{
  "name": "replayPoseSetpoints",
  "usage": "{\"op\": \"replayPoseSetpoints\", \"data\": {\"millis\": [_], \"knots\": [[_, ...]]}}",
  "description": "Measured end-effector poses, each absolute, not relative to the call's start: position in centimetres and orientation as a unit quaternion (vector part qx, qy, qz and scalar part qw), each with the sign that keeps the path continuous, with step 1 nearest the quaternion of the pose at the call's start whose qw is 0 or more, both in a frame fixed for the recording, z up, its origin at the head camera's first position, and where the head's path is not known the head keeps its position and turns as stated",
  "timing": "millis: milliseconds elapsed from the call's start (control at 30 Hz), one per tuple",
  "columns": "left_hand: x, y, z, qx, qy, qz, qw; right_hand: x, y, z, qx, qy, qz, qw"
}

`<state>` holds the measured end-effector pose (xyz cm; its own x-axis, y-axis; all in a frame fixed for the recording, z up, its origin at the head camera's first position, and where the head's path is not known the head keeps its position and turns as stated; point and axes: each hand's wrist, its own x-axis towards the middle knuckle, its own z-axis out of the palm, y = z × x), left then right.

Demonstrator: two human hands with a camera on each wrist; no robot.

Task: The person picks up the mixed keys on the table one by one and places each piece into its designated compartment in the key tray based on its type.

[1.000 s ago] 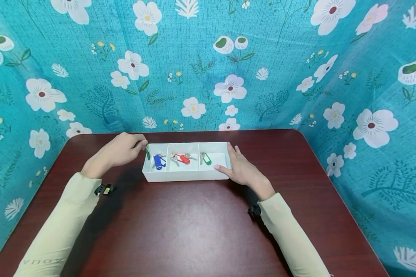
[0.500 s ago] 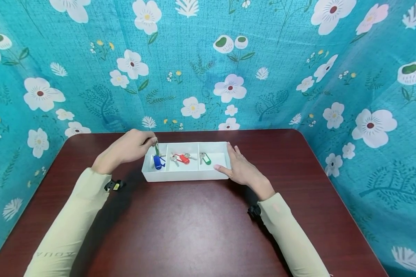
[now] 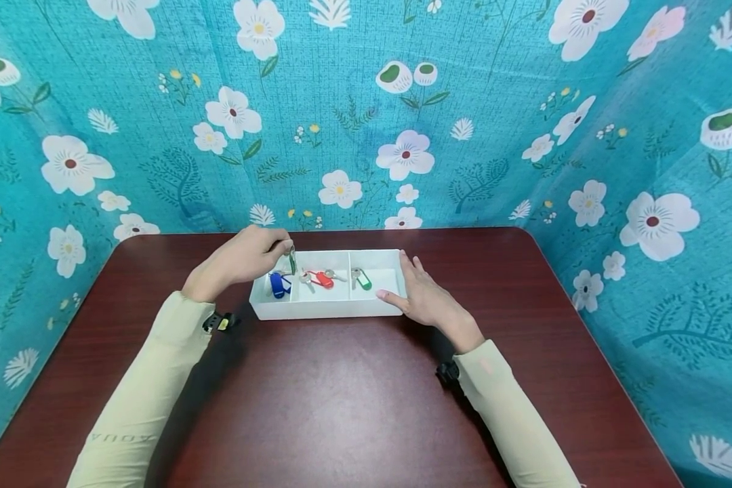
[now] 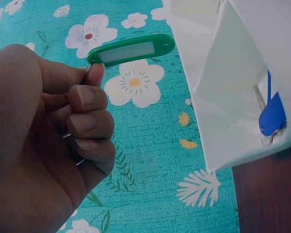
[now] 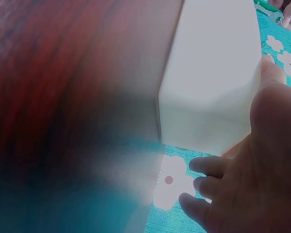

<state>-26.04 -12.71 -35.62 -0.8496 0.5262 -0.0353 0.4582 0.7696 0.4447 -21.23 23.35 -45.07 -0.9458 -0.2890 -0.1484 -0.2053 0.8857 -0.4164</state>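
My left hand [image 3: 240,256] pinches the ring of a green key tag [image 4: 131,50] between thumb and forefinger. The tag hangs over the left part of a white box [image 3: 326,310] split into three compartments; part of what the hand holds is hidden in the palm. Blue key tags [image 3: 277,285] with keys lie in the left compartment. In the middle one are red key tags [image 3: 324,279] with keys. Another green key tag [image 3: 364,279] with a key lies in the right compartment. My right hand [image 3: 430,298] rests against the box's right end, fingers straight, thumb at the near rim.
The box stands near the far edge of a dark red-brown table [image 3: 354,393]. A blue flowered cloth [image 3: 341,122] hangs behind the table and at both sides.
My left hand has moved to the right with the green key tag, from the box's left end to above the divider by the left compartment. The right hand has stayed in place.
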Motion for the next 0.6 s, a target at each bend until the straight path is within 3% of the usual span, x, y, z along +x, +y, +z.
{"op": "replayPoseSetpoints", "data": {"millis": [600], "knots": [[-26.5,-9.4,-36.3,0.291,0.927,0.221,0.09,-21.4,23.4,-45.4,-0.133,0.964,-0.207,0.099]]}}
